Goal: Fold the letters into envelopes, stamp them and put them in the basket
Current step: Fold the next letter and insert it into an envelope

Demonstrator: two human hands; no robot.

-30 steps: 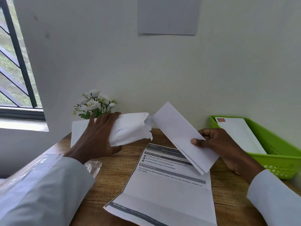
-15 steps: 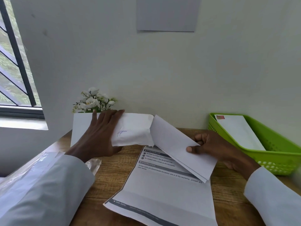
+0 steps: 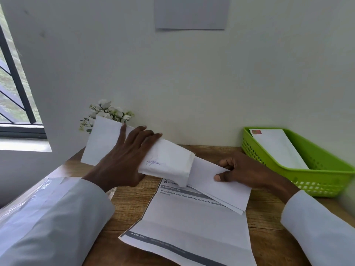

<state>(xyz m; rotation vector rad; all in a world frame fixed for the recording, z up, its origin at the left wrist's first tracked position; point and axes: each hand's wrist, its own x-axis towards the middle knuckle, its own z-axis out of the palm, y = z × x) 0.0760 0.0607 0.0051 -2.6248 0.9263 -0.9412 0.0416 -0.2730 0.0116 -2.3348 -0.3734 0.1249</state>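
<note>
My left hand (image 3: 123, 162) grips a white envelope (image 3: 169, 160) held above the table, its open mouth facing right. My right hand (image 3: 242, 173) pinches a folded white letter (image 3: 221, 187), whose left end sits inside the envelope's mouth. A printed letter (image 3: 192, 227) with creases lies flat on the wooden table (image 3: 130, 206) beneath both hands. The green basket (image 3: 315, 181) at the right holds one stamped envelope (image 3: 276, 146) with a red stamp in its corner.
White artificial flowers (image 3: 107, 114) stand at the back against the wall, partly hidden by the envelope. A clear plastic sleeve (image 3: 28, 192) lies at the table's left edge. A window (image 3: 13, 93) is at the far left.
The folded letter was apart from the envelope; my right hand has moved it left and its end has entered the envelope's mouth. My left hand has shifted the envelope rightward.
</note>
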